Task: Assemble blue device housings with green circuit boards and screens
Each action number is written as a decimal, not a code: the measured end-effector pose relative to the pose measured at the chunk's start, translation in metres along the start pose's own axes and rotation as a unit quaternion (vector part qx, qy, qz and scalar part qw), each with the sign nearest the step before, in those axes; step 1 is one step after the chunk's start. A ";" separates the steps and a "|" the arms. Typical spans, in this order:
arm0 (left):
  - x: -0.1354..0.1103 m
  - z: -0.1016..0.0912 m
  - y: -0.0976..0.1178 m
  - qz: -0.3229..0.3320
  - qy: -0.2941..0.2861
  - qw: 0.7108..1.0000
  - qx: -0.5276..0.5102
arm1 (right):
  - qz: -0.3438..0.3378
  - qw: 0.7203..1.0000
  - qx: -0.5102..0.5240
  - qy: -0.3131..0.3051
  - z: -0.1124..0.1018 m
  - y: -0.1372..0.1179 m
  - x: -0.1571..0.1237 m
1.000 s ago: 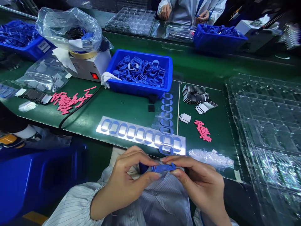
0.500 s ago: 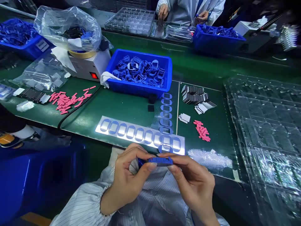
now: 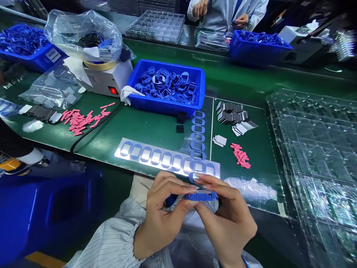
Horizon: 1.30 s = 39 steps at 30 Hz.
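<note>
Between both hands, over my lap at the table's front edge, is a small blue plastic housing (image 3: 203,195), seen edge-on with slots along its side. My left hand (image 3: 169,210) grips its left end between thumb and fingers. My right hand (image 3: 228,216) closes on its right end, the thumb underneath and the fingers on top. The fingers hide much of the housing's faces. Just beyond the hands lies a pale backing sheet (image 3: 167,160) carrying a row of blue ring-shaped stickers. A second, upright row of blue ring stickers (image 3: 198,137) meets its right end.
A blue bin (image 3: 167,106) of blue housings stands ahead. Pink strips lie in a left pile (image 3: 79,121) and a right pile (image 3: 240,155), near black-and-white pieces (image 3: 231,113). Clear trays (image 3: 312,156) are stacked at right. A co-worker's hand (image 3: 200,9) shows across the table.
Both hands and the housing have shifted to the right. The housing now shows more of its top, and my right thumb has moved left beneath it. The co-worker's hand has lifted.
</note>
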<state>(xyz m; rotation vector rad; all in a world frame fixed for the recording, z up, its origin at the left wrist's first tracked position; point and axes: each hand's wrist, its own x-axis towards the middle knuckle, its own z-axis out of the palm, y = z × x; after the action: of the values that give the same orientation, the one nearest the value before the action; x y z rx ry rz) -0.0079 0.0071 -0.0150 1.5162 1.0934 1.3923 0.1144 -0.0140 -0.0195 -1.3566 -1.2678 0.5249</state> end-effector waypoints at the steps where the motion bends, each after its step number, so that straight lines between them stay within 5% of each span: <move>1: 0.001 -0.001 0.000 0.012 -0.006 1.000 0.006 | 0.002 1.000 0.010 -0.009 -0.003 0.000 0.000; 8: 0.006 -0.013 0.001 0.070 -0.032 0.996 0.040 | -0.014 0.984 0.053 -0.167 -0.027 0.001 0.013; 12: 0.010 -0.018 0.001 0.074 -0.073 0.994 0.015 | -0.088 0.978 0.006 -0.187 -0.037 0.004 0.021; 18: 0.015 -0.027 0.002 -0.054 -0.151 0.984 -0.077 | -0.226 0.957 -0.055 -0.175 -0.040 0.012 0.017; 22: 0.013 -0.028 0.006 -0.071 -0.121 0.989 -0.050 | -0.047 0.986 0.049 -0.151 -0.033 0.013 0.005; 25: 0.011 -0.026 0.007 0.019 -0.105 0.994 0.016 | 0.101 0.971 0.156 -0.150 -0.030 0.012 -0.005; 28: 0.008 -0.022 0.007 0.117 -0.103 0.985 0.076 | 0.164 0.953 0.214 -0.139 -0.028 0.012 -0.011; 31: 0.002 -0.017 0.005 0.128 -0.090 0.983 0.099 | 0.192 0.944 0.237 -0.122 -0.027 0.014 -0.013; 34: -0.005 -0.014 -0.001 0.044 -0.099 0.993 0.051 | 0.199 0.948 0.222 -0.113 -0.030 0.015 -0.010; 36: -0.008 -0.014 -0.005 -0.082 -0.144 0.985 -0.050 | 0.197 0.956 0.187 -0.114 -0.035 0.014 -0.004; 39: -0.007 -0.011 -0.007 -0.326 -0.223 0.887 -0.238 | 0.182 0.967 0.109 -0.138 -0.045 0.008 0.006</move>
<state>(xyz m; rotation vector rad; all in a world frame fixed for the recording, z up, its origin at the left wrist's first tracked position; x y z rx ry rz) -0.0199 0.0027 -0.0233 0.9085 0.7794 0.7121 0.1583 -0.0253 -0.0134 -1.3655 -1.1412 1.1104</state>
